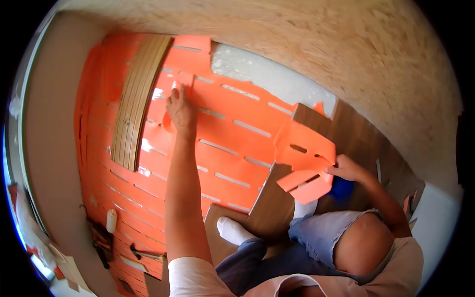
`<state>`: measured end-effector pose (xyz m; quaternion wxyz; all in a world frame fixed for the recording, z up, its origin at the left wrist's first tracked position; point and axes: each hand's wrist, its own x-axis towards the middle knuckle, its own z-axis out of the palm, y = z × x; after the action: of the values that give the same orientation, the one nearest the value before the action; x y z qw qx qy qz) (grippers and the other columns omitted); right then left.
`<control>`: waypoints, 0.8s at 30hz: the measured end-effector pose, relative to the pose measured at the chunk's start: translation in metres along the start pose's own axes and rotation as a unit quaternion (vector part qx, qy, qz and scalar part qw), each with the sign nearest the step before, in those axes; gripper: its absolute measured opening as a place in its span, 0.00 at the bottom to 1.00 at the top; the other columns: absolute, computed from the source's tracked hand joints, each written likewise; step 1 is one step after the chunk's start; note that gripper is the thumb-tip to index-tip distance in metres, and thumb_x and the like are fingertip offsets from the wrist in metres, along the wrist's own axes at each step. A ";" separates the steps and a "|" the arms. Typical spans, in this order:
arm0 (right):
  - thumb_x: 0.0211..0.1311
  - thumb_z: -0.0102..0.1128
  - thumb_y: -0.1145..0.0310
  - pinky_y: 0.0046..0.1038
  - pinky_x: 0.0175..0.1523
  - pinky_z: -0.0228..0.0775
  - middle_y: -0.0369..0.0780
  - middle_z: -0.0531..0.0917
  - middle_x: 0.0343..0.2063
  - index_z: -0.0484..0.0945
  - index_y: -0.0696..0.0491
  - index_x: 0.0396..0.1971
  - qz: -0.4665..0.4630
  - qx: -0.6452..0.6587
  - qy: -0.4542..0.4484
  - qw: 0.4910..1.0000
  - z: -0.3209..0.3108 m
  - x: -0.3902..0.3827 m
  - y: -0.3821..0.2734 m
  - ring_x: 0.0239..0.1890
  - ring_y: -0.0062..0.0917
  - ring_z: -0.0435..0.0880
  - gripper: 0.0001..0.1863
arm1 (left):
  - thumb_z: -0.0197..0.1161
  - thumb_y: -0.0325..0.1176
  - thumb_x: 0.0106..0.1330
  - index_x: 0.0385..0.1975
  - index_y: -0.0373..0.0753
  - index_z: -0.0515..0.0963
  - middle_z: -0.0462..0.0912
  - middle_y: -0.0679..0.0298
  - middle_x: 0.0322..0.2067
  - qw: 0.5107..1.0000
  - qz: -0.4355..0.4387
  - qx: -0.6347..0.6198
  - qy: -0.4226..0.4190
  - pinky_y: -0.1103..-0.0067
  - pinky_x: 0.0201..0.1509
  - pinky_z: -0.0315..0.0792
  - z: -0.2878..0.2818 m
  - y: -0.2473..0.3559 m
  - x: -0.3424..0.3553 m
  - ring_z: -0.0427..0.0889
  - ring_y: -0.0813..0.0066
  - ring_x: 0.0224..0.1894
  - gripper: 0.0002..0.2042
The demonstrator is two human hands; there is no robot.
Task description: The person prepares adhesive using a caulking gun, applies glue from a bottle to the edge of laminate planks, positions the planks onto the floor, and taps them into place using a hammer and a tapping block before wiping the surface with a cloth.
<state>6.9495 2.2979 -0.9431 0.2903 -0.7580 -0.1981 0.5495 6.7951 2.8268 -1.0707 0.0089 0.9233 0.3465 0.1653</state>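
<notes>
Slotted orange underlay covers much of the floor ahead of me. My left hand reaches far forward over it, fingers stretched and apart, the tips at a small raised orange strip beside the wooden plank. A bit of orange sheet sticks out under that palm. On the right, my right hand grips the edge of a loose, slotted underlay piece, which hangs bent above the brown floorboards. The thumb is on top of the piece; the other fingers are mostly hidden.
A grooved wooden plank lies on the underlay at left. Bare grey subfloor shows along the chipboard wall. A hammer and a white bottle-like cylinder lie at lower left. Something blue sits below my right hand.
</notes>
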 end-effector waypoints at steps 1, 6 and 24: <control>0.64 0.66 0.62 0.31 0.54 0.75 0.39 0.88 0.40 0.83 0.62 0.49 0.076 -0.032 -0.034 0.996 -0.008 -0.036 0.032 0.43 0.25 0.85 0.21 | 0.58 0.22 0.60 0.59 0.40 0.77 0.80 0.52 0.54 0.999 0.016 -0.032 -0.003 0.59 0.52 0.74 -0.003 0.010 -0.001 0.78 0.48 0.51 0.24; 0.59 0.63 0.64 0.28 0.41 0.77 0.39 0.86 0.29 0.84 0.62 0.39 0.231 0.063 0.094 0.966 -0.021 -0.143 0.136 0.33 0.23 0.85 0.16 | 0.55 0.22 0.64 0.60 0.37 0.76 0.84 0.54 0.47 0.997 0.011 -0.071 -0.003 0.62 0.56 0.76 -0.029 0.043 -0.011 0.80 0.52 0.51 0.22; 0.72 0.54 0.61 0.27 0.52 0.76 0.36 0.85 0.43 0.80 0.57 0.50 -0.026 0.333 0.232 0.914 0.011 -0.126 0.076 0.44 0.21 0.83 0.17 | 0.60 0.28 0.72 0.49 0.32 0.79 0.84 0.55 0.45 0.628 -0.141 -0.684 -0.344 0.73 0.55 0.76 -0.137 0.440 -0.232 0.83 0.68 0.47 0.10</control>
<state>6.8977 2.1651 -0.9052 0.5777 -0.7181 0.0492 0.3849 6.8694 2.3296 -0.9533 0.7796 0.5815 0.2315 0.0215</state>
